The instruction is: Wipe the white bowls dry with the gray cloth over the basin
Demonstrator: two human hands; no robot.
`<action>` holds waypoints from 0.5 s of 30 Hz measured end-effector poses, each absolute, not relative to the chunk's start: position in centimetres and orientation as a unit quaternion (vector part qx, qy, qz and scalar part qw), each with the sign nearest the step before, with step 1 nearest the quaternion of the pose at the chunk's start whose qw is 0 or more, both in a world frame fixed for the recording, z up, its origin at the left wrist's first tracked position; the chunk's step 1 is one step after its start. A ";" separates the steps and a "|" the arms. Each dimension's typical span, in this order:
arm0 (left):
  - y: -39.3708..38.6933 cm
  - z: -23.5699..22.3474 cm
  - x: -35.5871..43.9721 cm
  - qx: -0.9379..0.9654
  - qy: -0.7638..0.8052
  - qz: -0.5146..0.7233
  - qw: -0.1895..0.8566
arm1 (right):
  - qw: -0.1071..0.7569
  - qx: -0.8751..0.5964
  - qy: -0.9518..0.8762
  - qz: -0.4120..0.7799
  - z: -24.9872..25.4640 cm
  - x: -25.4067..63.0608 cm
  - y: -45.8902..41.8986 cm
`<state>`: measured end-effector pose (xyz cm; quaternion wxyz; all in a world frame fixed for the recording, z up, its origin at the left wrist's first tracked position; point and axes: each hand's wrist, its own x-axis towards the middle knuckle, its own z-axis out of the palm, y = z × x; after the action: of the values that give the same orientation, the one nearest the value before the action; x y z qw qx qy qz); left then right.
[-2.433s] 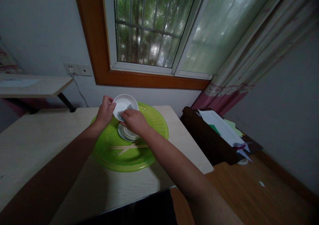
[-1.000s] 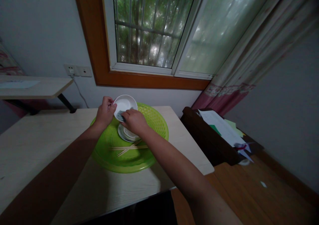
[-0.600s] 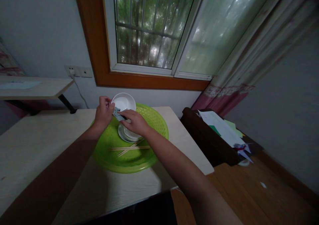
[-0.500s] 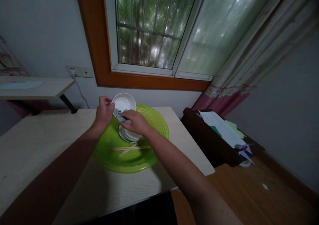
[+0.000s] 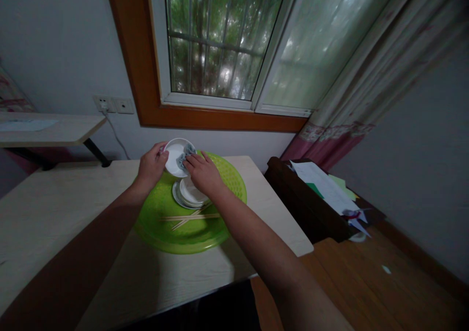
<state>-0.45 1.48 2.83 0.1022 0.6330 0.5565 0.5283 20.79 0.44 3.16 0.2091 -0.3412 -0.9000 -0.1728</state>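
My left hand grips a white bowl by its left rim, thumb toward the inside, and tilts it so the inside faces me. With its fingers pressing a grey-blue cloth against the inside of that bowl, my right hand covers part of the bowl's right side. Just below is a stack of white dishes, partly behind my right hand. The stack sits on a round green plastic tray. Several wooden chopsticks lie crossed on the tray in front of the dishes.
The tray rests on a pale wooden table. A raised shelf stands at the back left, near a wall socket with a plugged cord. To the right is a dark brown cabinet with papers on top. A barred window is behind.
My right hand has moved the cloth from the bowl's lower edge up and right into its inside. The bowl has turned slightly more toward me and shifted a little left.
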 end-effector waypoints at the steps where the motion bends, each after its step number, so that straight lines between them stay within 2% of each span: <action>1: 1.4 2.8 -0.4 0.636 0.553 0.528 0.101 | 0.210 -0.345 -0.897 -0.181 3.2 20.7 0.4; 4: 1.3 2.8 -0.4 0.638 0.553 0.530 0.083 | 0.209 -0.357 -0.892 -0.184 3.3 20.4 0.3; 11: 1.2 2.6 -0.4 0.629 0.574 0.518 0.074 | 0.155 -0.354 -0.917 -0.102 3.7 19.6 -0.6; 15: 1.1 2.5 -0.4 0.631 0.566 0.526 0.068 | 0.178 -0.319 -0.929 -0.049 3.5 19.3 -0.9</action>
<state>-0.44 1.12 2.54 0.0682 0.6313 0.5660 0.5258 19.32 -0.89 3.47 0.1784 -0.3193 -0.9294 -0.0488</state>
